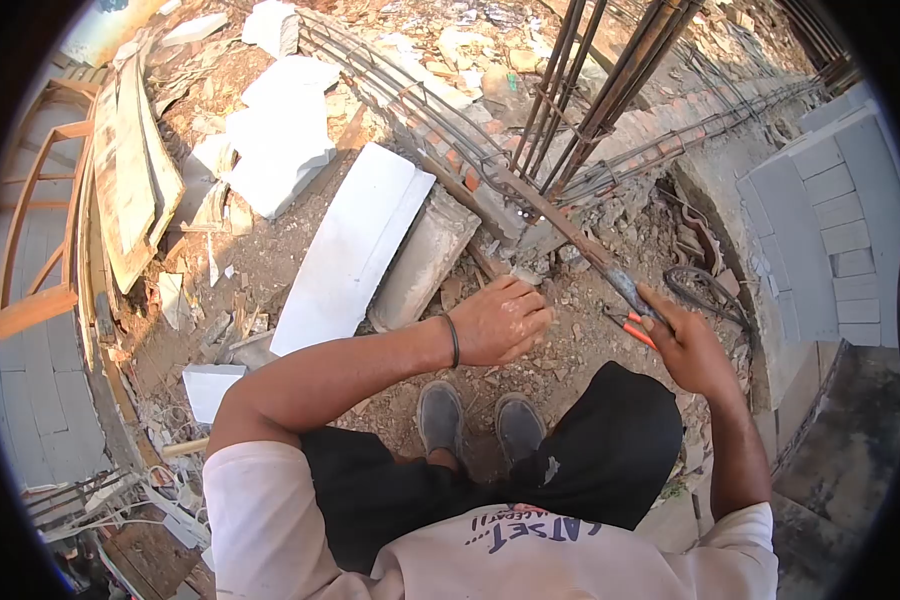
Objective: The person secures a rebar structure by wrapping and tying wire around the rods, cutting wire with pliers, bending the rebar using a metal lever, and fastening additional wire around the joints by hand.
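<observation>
My right hand (682,345) is closed around the near end of a long rusty metal bar (580,240), which slants up and left toward a cluster of upright rebar (610,95). A tool with orange-red handles (638,328) shows just beside that hand, partly hidden; whether the hand also touches it is unclear. My left hand (505,322), with a dark band at the wrist, hovers above the dirt in front of my feet, its fingers curled. What it may hold is hidden.
A white slab (355,240) and a concrete block (425,258) lie left of centre. Tied rebar (400,90) runs across the back. Wooden frames and boards (130,170) are at far left, stacked grey blocks (830,220) at right. Black cable (705,290) lies on the rubble.
</observation>
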Tool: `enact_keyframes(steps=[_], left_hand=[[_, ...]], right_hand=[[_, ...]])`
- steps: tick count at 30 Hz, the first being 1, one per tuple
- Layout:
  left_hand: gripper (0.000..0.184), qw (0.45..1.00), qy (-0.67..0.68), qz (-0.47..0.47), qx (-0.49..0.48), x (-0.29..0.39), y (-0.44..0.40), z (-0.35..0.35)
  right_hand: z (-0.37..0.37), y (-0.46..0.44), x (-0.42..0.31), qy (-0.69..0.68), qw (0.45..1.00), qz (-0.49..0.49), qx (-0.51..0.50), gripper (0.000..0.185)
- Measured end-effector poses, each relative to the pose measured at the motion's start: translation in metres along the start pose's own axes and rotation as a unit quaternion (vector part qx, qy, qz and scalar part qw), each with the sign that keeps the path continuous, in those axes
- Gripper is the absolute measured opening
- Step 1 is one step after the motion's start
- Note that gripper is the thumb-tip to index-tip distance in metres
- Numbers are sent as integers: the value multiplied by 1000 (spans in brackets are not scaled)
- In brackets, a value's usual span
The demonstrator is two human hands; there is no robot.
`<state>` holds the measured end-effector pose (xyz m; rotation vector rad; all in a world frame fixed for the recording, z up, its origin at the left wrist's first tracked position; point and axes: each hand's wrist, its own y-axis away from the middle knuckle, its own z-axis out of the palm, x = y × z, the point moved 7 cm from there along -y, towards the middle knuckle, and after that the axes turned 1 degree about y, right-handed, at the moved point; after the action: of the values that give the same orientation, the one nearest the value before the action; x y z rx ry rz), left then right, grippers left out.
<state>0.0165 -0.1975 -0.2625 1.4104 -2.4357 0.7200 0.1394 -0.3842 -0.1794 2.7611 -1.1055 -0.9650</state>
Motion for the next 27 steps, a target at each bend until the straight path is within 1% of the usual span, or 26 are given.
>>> enact_keyframes(steps=[1, 3, 5, 6, 7, 8, 9, 10, 11, 12, 13, 14, 16, 17, 18, 19, 20, 21, 22, 23, 24, 25, 26, 27], left_hand=[[33, 998, -9, -21, -57, -8, 15, -4], [29, 990, -42, -111, -79, -34, 49, -20], [31, 969, -55, -228, -79, -64, 90, -33], [32, 955, -63, -273, -98, -77, 115, -33], [34, 938, -74, -319, -115, -87, 141, -35], [35, 921, -86, -357, -132, -91, 167, -40], [36, 901, -95, -395, -150, -90, 195, -44], [38, 884, -75, -439, -140, -87, 222, -50], [39, 865, -54, -482, -129, -81, 246, -54], [39, 862, -55, -485, -136, -70, 264, -54], [40, 834, -44, -537, -124, -64, 286, -55], [42, 802, -34, -587, -105, -60, 305, -54], [43, 795, -9, -597, -109, -55, 328, -37], [44, 791, 12, -602, -114, -56, 334, -32], [45, 786, 10, -604, -132, -50, 333, -33], [45, 781, 11, -610, -133, -40, 334, -37], [45, 777, 28, -622, -92, -34, 335, -44], [45, 773, 47, -630, -50, -33, 336, -51], [45, 772, 48, -632, -47, -33, 340, -53], [44, 757, 38, -653, -18, -29, 351, -57], [44, 738, 28, -674, 9, -23, 359, -58], [44, 731, 34, -681, 9, -17, 364, -54], [44, 737, 30, -675, -26, -15, 361, -49], [43, 745, 22, -664, -58, -15, 357, -44]], right_hand=[[4, 17, 18, 0, 1000, -4, 1, 46], [27, 47, 67, -37, 999, 10, -3, 40], [74, 61, 113, -45, 997, 49, -48, 35], [98, 60, 124, -73, 990, 101, -70, 34], [121, 55, 127, -101, 979, 150, -92, 35], [132, 47, 123, -106, 979, 147, -92, 35], [143, 41, 120, -147, 973, 160, -82, 36], [154, 37, 119, -188, 963, 176, -74, 37], [165, 35, 120, -195, 962, 177, -79, 37], [173, 32, 120, -218, 962, 153, -60, 38], [180, 27, 119, -240, 961, 129, -39, 41], [193, 10, 121, -240, 962, 126, -41, 41], [227, -29, 116, -330, 928, 138, -99, 40], [222, -43, 101, -332, 928, 135, -98, 40], [220, -53, 82, -412, 885, 164, -143, 39], [227, -54, 69, -488, 829, 196, -191, 38], [238, -48, 73, -489, 827, 195, -196, 38], [250, -38, 85, -471, 848, 168, -176, 36], [255, -31, 95, -449, 869, 139, -154, 35], [257, -23, 104, -443, 871, 138, -162, 35], [257, -16, 111, -409, 891, 123, -152, 33], [259, -10, 116, -377, 908, 109, -144, 32], [266, -8, 116, -375, 908, 112, -154, 32], [274, -12, 117, -405, 889, 142, -159, 30]])
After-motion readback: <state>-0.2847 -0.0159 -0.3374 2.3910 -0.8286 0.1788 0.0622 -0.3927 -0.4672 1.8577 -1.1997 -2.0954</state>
